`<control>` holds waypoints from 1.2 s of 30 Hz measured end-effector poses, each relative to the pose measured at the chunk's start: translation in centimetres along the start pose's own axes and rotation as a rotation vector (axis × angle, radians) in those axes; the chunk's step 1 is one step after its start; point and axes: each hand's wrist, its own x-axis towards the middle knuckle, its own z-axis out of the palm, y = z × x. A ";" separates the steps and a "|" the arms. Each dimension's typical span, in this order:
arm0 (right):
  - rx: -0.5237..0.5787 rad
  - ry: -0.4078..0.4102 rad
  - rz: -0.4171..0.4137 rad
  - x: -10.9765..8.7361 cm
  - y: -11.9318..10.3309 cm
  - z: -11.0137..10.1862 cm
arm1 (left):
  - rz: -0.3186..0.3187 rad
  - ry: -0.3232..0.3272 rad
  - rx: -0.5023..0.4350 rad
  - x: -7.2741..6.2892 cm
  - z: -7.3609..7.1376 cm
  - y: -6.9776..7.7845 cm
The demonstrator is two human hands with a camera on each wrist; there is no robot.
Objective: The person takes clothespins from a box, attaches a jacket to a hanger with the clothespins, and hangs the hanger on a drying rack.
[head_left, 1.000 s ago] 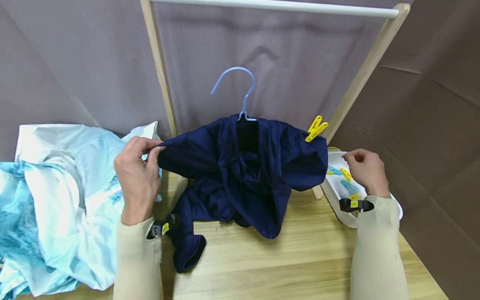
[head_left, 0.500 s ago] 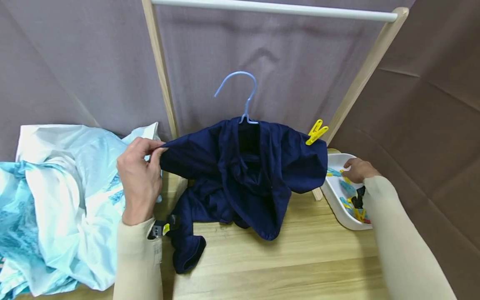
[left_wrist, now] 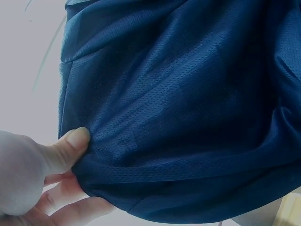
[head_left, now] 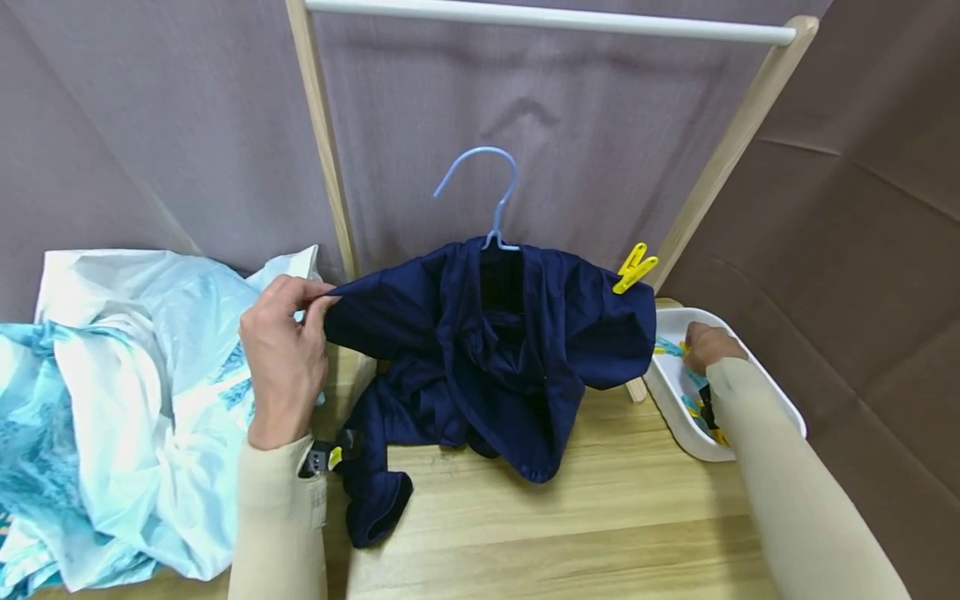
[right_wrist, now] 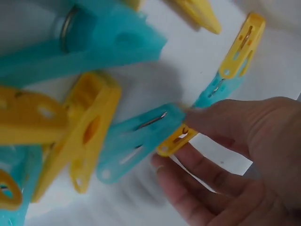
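Below the rack's white rail (head_left: 555,15), a navy garment (head_left: 427,308) is hanging loosely around a light-blue hanger (head_left: 497,223), whose hook is rising from the neck opening and standing apart from the rail. One narrow end of the garment is lying on the wooden table (head_left: 525,542). Near the garment's right shoulder edge, a yellow clip (head_left: 628,277) is gripping the fabric.

The left hand (head_left: 285,358) is pinching the garment's opposite outer edge between thumb and fingers; the left wrist view is showing creases spreading from the thumb across the cloth.

The right hand (head_left: 708,346) is reaching into a white tray (head_left: 678,429) beside the garment. Per the right wrist view, its thumb and fingertips are standing close together, holding a small yellow clothespin (right_wrist: 176,141) between them. A teal clothespin (right_wrist: 141,141) is lying right next to the thumb tip, and further yellow and teal pieces are resting nearby, several overlapping; those nearest the camera are appearing blurred.

At the left, a heap of white and pale-blue fabric (head_left: 165,417) is lying crumpled on the table. Two wooden posts (head_left: 324,142) are supporting the rail, and a grey curtain (head_left: 150,125) is hanging behind. Beige sleeves (head_left: 277,533) are covering both forearms.
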 end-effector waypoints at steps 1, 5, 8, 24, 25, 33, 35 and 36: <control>0.005 -0.001 0.000 0.0 -0.1 0.0 | 0.000 -0.001 -0.002 0.0 0.0 0.0; 0.024 0.005 -0.006 -0.6 -0.4 -0.3 | -0.002 -0.004 -0.006 -0.1 -0.1 -0.1; 0.044 0.022 0.006 -1.4 -0.7 -1.0 | -0.001 -0.012 -0.021 -0.1 0.1 -0.1; 0.145 0.567 -0.346 -7.5 -5.2 -2.6 | -0.010 -0.094 -0.003 -0.1 0.0 -0.3; 0.176 0.588 -0.353 -8.4 -5.8 -2.9 | -0.007 -0.102 -0.004 -0.1 0.0 -0.4; 0.351 0.848 -0.417 -15.5 -11.0 -5.8 | -0.009 -0.133 -0.003 -0.1 -0.1 -0.4; 0.370 0.935 -0.485 -17.2 -12.5 -6.4 | -0.013 -0.140 0.001 -0.1 -0.2 -0.4; 0.381 0.972 -0.526 -18.0 -13.2 -6.7 | -0.016 -0.144 0.002 -0.1 -0.2 -0.4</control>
